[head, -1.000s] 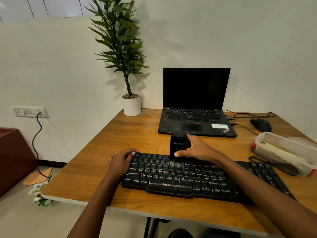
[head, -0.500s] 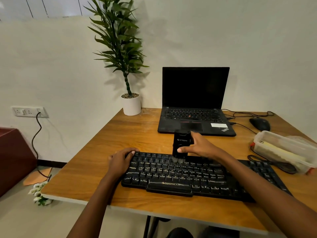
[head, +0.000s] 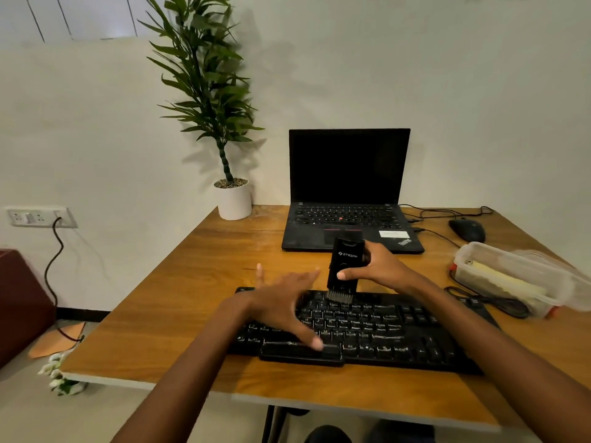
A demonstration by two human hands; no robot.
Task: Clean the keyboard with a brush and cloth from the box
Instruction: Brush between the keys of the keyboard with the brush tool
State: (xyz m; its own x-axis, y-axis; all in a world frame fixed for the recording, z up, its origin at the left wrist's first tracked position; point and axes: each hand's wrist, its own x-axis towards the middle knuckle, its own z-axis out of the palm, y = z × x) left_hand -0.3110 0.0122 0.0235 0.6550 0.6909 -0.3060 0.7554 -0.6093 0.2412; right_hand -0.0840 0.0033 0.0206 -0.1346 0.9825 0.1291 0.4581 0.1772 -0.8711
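Head camera, looking down at a wooden table (head: 153,314). Nearest to us, a black keyboard (head: 399,334) lies across the table's near side. The left hand (head: 281,302) hangs over the keyboard's left half with its fingers spread and straight, grasping nothing. It is blurred, and we cannot tell whether it touches the keys. Just behind it, the right hand (head: 380,270) clasps a black brush (head: 345,263) by its block handle, thumb on the front face and fingers wrapped round the back. The brush stands nearly upright, its short grey bristles resting on the keyboard's top row near the middle. To the right, near the keyboard's far end, we see a clear plastic box (head: 511,282) with something pale yellow inside, though we cannot tell what it is. A looped black cable (head: 508,308) lies between the box and the keyboard. Farther back, an open laptop (head: 348,187) with a dark screen sits at the table's far edge, with a black mouse (head: 467,230) to its right and a potted plant (head: 235,199) to its left. Low on the left wall is a socket (head: 38,216).
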